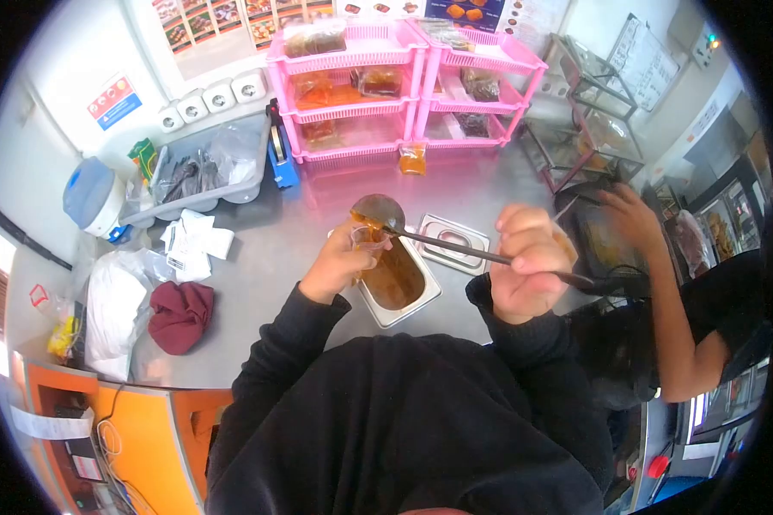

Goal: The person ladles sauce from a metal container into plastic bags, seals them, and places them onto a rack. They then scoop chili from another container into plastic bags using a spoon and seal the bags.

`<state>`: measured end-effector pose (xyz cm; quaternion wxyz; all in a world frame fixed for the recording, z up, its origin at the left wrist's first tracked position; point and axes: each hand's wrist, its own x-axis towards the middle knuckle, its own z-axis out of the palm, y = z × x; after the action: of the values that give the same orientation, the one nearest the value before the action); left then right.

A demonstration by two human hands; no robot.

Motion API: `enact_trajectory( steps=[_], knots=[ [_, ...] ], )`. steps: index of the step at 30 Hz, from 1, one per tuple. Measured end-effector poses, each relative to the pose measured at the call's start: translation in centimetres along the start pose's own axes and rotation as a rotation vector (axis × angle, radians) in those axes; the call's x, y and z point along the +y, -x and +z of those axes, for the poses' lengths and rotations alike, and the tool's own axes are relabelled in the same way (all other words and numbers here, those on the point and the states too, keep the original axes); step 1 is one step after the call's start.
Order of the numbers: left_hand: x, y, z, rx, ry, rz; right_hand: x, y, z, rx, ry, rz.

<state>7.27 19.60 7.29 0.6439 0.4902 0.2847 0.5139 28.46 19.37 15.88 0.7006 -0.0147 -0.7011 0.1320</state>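
My left hand [337,260] is closed around a small clear plastic cup [368,241], held over the near-left part of a steel food pan. Brown sauce fills much of that pan [404,292]. My right hand [531,262] grips the long dark handle of a ladle [378,211], whose bowl is tilted at the cup's rim with orange-brown sauce at its edge. Behind the pan, to the right, a steel lid [452,243] lies flat on the table. How much sauce is in the cup I cannot tell.
Pink tiered racks [348,107] with packets stand at the back. A grey bin [210,172], tape dispenser [281,154], papers [195,245] and maroon cloth [181,317] lie left. At right, a co-worker's hand [631,215] is over a dark container [605,245].
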Motion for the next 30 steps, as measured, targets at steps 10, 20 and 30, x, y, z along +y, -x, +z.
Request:
enact_trajectory(
  steps=[10,20,30],
  knots=[
    [-0.2,-0.5,0.1,-0.013,-0.006,0.017,0.2,0.0,0.3,0.111,-0.068,0.031],
    [-0.9,-1.0,-0.3,-0.087,-0.007,0.041,2.1,1.4,-0.6,0.379,-0.220,0.313],
    [0.4,-0.3,-1.5,0.119,0.071,0.054,3.1,3.8,-2.1,0.788,-0.215,0.656]
  ],
)
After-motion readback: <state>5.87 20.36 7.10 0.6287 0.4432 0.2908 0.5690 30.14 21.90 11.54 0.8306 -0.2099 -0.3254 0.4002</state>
